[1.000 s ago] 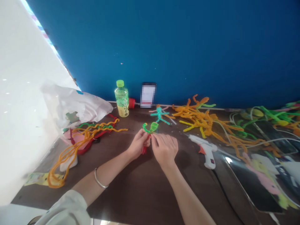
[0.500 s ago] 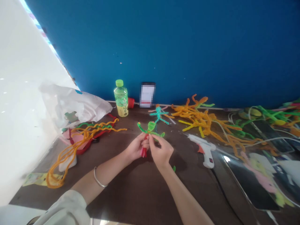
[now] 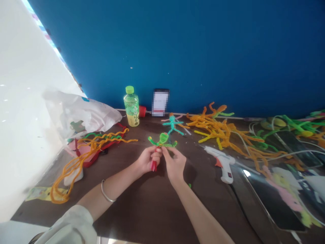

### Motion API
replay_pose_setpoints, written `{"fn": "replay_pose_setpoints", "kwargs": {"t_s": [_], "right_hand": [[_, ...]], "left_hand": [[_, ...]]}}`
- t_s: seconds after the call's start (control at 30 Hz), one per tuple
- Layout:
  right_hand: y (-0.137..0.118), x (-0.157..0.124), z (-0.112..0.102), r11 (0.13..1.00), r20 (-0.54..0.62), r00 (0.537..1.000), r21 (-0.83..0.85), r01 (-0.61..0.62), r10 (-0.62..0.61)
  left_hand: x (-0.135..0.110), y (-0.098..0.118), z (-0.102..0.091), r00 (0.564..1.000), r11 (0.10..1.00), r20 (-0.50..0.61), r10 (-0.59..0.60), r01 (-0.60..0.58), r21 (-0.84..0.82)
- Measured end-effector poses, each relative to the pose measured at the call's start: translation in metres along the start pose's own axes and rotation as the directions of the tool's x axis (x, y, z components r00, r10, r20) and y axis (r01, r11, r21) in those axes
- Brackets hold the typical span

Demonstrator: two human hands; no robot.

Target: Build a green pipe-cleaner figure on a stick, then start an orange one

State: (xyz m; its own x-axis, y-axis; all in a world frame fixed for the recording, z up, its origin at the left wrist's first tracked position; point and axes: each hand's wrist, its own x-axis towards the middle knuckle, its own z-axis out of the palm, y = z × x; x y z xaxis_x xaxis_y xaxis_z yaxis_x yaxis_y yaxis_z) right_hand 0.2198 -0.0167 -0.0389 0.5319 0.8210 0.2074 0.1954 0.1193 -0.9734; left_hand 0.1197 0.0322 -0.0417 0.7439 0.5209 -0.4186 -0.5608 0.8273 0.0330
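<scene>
A small pipe-cleaner figure (image 3: pixel 163 137), green on top with two spread green arms and a red lower part, is held upright above the table. My left hand (image 3: pixel 148 159) is closed around its red body, whose end pokes out below the fingers. Thumb and forefinger of my right hand (image 3: pixel 175 163) pinch the figure just under its green right arm. The exact spot between those fingertips is hidden. Behind it on the table lies a turquoise pipe-cleaner figure (image 3: pixel 172 124) with thin limbs.
A white glue gun (image 3: pixel 223 162) and a dark tablet (image 3: pixel 274 200) lie to the right. Orange pipe cleaners (image 3: pixel 220 130) are heaped behind them. A green-capped bottle (image 3: pixel 131 108) and a phone (image 3: pixel 160 102) stand near the blue wall. At left are a plastic bag (image 3: pixel 96 115) and orange strands (image 3: pixel 76 162).
My right hand has shifted slightly, its fingers turning a little at the figure's right arm. The green arms sit a bit differently. My left hand keeps its hold.
</scene>
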Motion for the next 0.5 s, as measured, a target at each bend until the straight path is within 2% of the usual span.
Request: {"fn": "replay_pose_setpoints", "kwargs": {"t_s": [0.13,0.27,0.37,0.5], "right_hand": [[0.012,0.005,0.001,0.992,0.06,0.997,0.114,-0.048,0.041],[0.019,0.009,0.0,0.966,0.202,0.977,0.231,-0.113,0.066],[0.017,0.012,-0.005,0.978,0.291,0.956,0.186,-0.092,0.035],[0.011,0.017,-0.011,0.996,0.339,0.941,0.08,-0.043,0.013]], "left_hand": [[-0.001,0.0,-0.003,0.999,0.999,-0.026,-0.044,0.044,0.016],[-0.001,0.002,-0.006,0.996,0.996,-0.041,-0.079,0.08,0.029],[-0.001,0.003,-0.004,0.991,0.992,-0.058,-0.12,0.122,0.031],[0.0,0.003,0.0,0.988,0.987,-0.084,-0.132,0.139,0.086]]}}
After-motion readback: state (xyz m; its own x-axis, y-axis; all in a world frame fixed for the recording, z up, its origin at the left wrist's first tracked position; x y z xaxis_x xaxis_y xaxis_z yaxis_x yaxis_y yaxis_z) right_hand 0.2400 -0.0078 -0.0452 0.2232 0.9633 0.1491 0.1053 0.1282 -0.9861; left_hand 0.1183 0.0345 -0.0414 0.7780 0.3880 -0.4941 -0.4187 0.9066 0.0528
